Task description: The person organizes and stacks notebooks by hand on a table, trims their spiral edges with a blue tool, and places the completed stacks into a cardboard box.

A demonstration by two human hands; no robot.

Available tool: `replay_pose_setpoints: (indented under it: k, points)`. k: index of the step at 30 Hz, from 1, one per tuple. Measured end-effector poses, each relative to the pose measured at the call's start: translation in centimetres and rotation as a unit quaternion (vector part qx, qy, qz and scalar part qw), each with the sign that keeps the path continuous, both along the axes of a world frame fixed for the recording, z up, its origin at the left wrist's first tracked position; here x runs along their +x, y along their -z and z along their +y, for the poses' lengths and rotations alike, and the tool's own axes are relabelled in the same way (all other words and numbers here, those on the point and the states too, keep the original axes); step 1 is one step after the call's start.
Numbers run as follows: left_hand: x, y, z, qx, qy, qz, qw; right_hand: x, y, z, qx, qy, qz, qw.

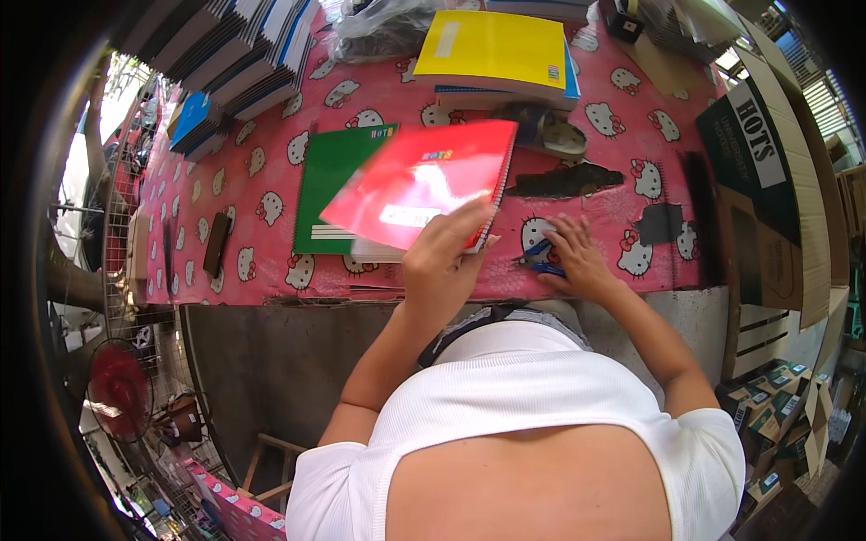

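red notebook (419,180) | left hand (444,261) grips its corner, tilted | right hand (577,260) flat, fingers spread on blue pen (541,265)

A tall dark green cardboard carton (753,171) with a white label band (760,142) across its upper face stands at the right edge of the pink patterned table (271,171), with plain brown corrugated cartons (785,261) just beside and behind it. Low at the right, on the floor, lie small green and brown boxes (776,415) heaped together. At the table's far edge sits a crumpled clear plastic bag (379,27), next to the book stacks.
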State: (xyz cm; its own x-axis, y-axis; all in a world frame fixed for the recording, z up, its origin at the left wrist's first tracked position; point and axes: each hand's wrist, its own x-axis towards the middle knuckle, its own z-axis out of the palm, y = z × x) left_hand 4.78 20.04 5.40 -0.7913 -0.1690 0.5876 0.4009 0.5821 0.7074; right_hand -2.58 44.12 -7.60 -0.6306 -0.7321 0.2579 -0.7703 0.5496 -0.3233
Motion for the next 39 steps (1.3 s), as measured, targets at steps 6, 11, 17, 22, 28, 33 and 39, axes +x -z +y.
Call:
replay_pose_setpoints:
  k: [6, 11, 17, 22, 28, 33, 39]
  points:
    - [0.2, 2.8, 0.5, 0.055, -0.024, 0.005, 0.998, 1.5, -7.1, -2.5, -0.194, 0.014, -0.206, 0.959]
    - [0.3, 2.4, 0.5, 0.064, -0.026, 0.008, 0.998, 2.5, -12.8, -4.9, -0.204, 0.002, -0.072, 0.976]
    - [0.1, 2.3, 0.1, 0.070, -0.024, 0.037, 0.997, 0.7, -12.2, -4.4, -0.246, 0.001, -0.691, 0.680]
    - [-1.3, 2.1, -2.7, -0.038, -0.072, 0.115, 0.990, 1.2, -12.0, -5.9, -0.309, 0.002, -0.661, 0.683]
    - [-2.9, -3.9, -16.9, 0.077, -0.270, 0.245, 0.928, -2.0, -2.3, -1.0, -0.027, 0.065, -0.064, 0.995]
    - [2.3, -13.6, -28.9, -0.092, -0.298, 0.411, 0.856, -10.8, -7.6, -5.5, -0.188, 0.038, -0.049, 0.980]
    - [-13.4, -11.5, -21.9, -0.429, -0.043, 0.010, 0.902, -23.1, -8.0, -20.5, -0.098, -0.053, 0.133, 0.985]
